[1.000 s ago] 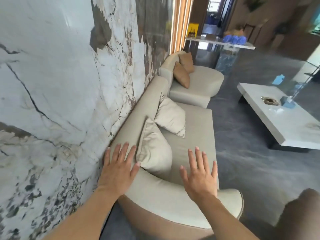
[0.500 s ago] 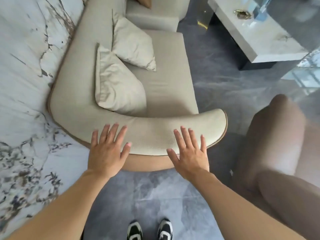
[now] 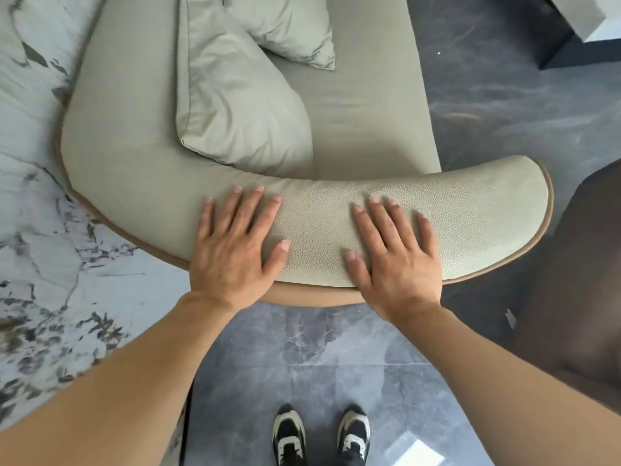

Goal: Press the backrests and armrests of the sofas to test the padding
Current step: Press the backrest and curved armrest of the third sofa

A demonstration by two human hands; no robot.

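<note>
A beige leather sofa fills the upper middle of the view. Its curved armrest with brown piping runs across the centre, right below me. My left hand lies flat on the armrest's left part, fingers spread, palm down. Flat beside it, on the armrest's middle, rests my right hand, fingers also apart. Neither hand holds anything. Two beige cushions lean on the seat behind the armrest, the nearer cushion just beyond my left fingertips and the farther cushion at the top.
A white marble wall runs down the left side, close to the sofa. A dark brown seat stands at the right. A white low table shows at the top right. Grey tile floor and my shoes lie below.
The view has tilted down and closer to the armrest. Both hands have slid forward from the armrest's near edge onto its top.
</note>
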